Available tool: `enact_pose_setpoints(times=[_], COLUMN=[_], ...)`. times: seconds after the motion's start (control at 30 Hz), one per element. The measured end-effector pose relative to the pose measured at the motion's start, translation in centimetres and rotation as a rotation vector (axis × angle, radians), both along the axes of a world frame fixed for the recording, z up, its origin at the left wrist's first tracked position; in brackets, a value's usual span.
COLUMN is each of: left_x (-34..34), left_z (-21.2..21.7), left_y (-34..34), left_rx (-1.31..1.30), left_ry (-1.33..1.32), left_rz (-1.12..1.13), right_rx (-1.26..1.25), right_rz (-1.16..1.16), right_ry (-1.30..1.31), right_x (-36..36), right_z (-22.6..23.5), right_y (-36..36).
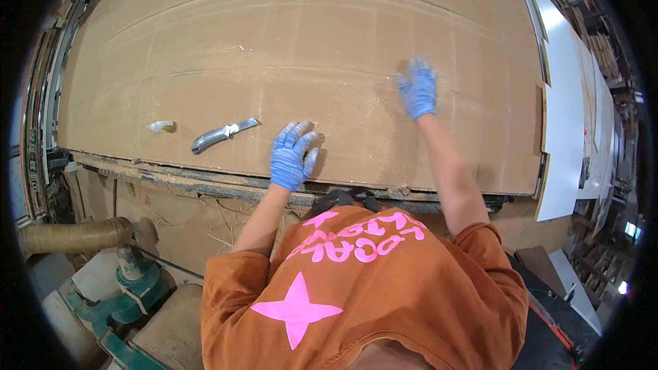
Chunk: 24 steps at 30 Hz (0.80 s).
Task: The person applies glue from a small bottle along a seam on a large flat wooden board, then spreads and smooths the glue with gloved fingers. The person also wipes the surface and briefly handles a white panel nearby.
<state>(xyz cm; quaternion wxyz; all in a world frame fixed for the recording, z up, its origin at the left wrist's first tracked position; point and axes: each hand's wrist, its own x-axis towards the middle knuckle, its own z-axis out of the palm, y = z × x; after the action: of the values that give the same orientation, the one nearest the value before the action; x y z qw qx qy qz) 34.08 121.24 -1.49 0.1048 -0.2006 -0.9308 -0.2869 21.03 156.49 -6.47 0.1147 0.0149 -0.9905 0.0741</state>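
Your left hand (291, 159), fingers extended, grips nothing near the near edge of the tan sheet (329, 34); your right hand (417, 89), blurred and likewise empty, reaches farther right, contact uncertain. Left of both, the utility knife (221, 136) lies on the sheet, presumably leaving both hands free, its long axis slanting from near left to far right, blade end far.

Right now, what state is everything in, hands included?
Left grip: gloved, open, fingers apart
Right grip: gloved, open, slightly blurred
Brown sheet: spread out, creased, dusty
Utility knife: lying down, blade seemingly out
Small white-tipped item: lying on its side
Ribbed hose: extended
Green machine: on or off, cannot tell
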Motion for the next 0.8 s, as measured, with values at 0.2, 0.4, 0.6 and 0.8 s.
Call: enact_pose_setpoints(times=[0.2, 0.4, 0.6, 0.8], left_x=[-0.4, -0.7, -0.4, -0.3], left_z=[0.2, 0.5, 0.3, 0.4], left_y=[-0.1, 0.1, 0.1, 0.2], left_rx=[0.039, 0.057, 0.036, 0.001], left_ry=[0.009, -0.006, -0.013, -0.032], left_rz=[-0.01, -0.045, -0.025, -0.039], right_rx=[-0.032, -0.051, 0.176, 0.091], right_rz=[0.288, 0.452, 0.054, -0.452], right_ry=[-0.291, -0.221, -0.314, -0.191], right_x=[-0.9, 0.0, 4.3, 9.5], right_z=[5.4, 4.3, 4.9, 2.1], right_y=[-17.5, -17.7, -0.8, 13.9])
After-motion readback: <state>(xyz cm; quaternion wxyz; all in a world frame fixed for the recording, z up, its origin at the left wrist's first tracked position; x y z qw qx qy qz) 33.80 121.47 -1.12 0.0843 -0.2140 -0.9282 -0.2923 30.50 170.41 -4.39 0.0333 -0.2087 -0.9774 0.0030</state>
